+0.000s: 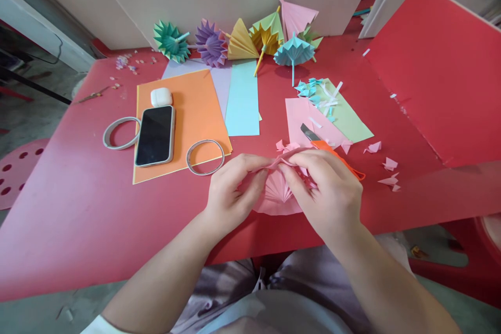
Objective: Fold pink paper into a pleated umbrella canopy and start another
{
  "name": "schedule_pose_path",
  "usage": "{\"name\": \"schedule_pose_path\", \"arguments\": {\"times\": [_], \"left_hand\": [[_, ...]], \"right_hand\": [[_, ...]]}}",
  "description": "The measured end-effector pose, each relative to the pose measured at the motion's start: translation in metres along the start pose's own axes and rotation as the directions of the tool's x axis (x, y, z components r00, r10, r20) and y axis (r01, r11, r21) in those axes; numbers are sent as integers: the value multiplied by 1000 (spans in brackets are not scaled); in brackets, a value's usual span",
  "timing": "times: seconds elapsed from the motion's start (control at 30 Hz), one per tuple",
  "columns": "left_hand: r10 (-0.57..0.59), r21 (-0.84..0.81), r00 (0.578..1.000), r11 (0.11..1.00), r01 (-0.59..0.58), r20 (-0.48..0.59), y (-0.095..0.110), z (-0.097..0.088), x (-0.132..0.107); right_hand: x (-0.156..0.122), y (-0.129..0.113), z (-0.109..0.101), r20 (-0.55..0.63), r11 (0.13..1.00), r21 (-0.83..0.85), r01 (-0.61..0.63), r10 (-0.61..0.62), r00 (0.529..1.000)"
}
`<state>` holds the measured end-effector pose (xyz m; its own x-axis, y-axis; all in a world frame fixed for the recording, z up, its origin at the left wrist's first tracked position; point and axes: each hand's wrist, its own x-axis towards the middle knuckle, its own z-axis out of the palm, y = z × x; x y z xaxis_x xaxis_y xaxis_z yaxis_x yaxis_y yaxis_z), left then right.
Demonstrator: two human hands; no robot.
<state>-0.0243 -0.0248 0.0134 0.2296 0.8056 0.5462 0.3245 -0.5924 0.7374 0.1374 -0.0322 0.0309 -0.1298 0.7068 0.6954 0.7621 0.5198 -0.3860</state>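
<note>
Red table (78, 193): spans most of the view. At its right stands a red panel (442, 78), tilted. Orange sheets (199, 109) lie left of centre, with a light-blue sheet (242, 107) just beside them.

Left hand (235, 188): thumb and fingers clamped on the upper edge of the pink pleated paper (278, 195). Right hand (332, 188): likewise clamped, thumb and fingers pinching the same edge. The 2 hands are close together, slightly apart. The paper lies between them, its pleats fanning out below the fingertips toward the person, above the near part of the table; whether its lower edge touches the surface cannot be told.

Phone (155, 135): lies on the orange sheets, screen dark. Along the back stand paper umbrellas, including a green umbrella (166, 42) and a blue umbrella (294, 52). Noted also: 2 rings (107, 138), 1 on each side of the phone; a cutter (332, 152), partly hidden behind the right hand; a white case (161, 96) just above the phone. Smallest recorded: pink folded paper pieces (390, 164), right of the right hand.
</note>
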Motion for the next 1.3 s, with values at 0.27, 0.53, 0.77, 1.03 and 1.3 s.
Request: {"name": "schedule_pose_path", "arguments": {"times": [0.27, 0.53, 0.77, 1.03, 1.3], "left_hand": [[20, 9, 1000, 1000, -20, -2, 0, 0, -1], [24, 0, 1000, 1000, -24, 10, -1, 0, -1], [33, -9, 999, 999, -32, 18, -1, 0, -1], [49, 21, 999, 999, -49, -5, -3, 0, 0], [-4, 80, 1000, 997, 5, -13, -2, 0, 0]], "right_hand": [[0, 0, -1, -4, 1000, -12, -6, 6, 1000], [0, 1, -1, 2, 1000, -11, 3, -3, 1000], [-1, 1, -1, 10, 1000, -5, 3, -3, 1000], [-1, 0, -2, 38, 1000, -2, 0, 0, 999], [3, 8, -5, 11, 995, 3, -95, 95, 995]]}}
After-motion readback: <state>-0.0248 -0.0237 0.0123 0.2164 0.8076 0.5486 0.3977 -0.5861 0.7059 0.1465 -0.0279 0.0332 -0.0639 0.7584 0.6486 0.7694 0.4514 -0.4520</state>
